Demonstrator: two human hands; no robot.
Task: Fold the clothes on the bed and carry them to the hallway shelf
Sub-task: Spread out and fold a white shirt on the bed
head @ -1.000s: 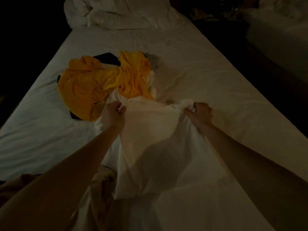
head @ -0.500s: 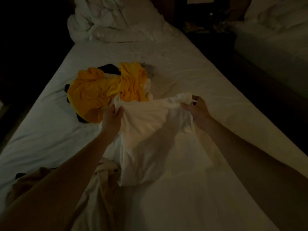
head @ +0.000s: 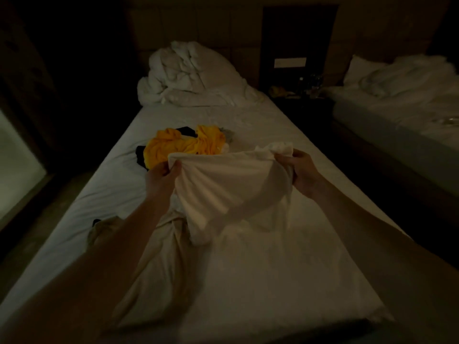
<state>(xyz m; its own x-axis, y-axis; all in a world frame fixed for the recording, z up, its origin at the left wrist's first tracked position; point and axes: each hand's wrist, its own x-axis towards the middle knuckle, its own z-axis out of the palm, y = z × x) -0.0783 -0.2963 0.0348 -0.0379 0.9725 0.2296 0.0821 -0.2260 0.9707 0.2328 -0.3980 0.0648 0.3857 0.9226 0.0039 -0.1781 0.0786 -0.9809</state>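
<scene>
Clearly folding stage: left hand [head: 161,176] and right hand [head: 301,170] each pinch a top corner of the white garment [head: 223,192], lifted above the bed [head: 111,194]. Yellow garment [head: 183,147] waits beyond. Next, probably: lay flat, fold across.

The room was dim. A bed [head: 285,135] with a white sheet ran toward 12 o'clock, a crumpled duvet [head: 191,75] heaped at its head. At 2 o'clock stood a second bed [head: 397,108]; between them, a dark nightstand [head: 300,95] with glassware. A pale pane [head: 17,165] glowed at 9 o'clock.
</scene>
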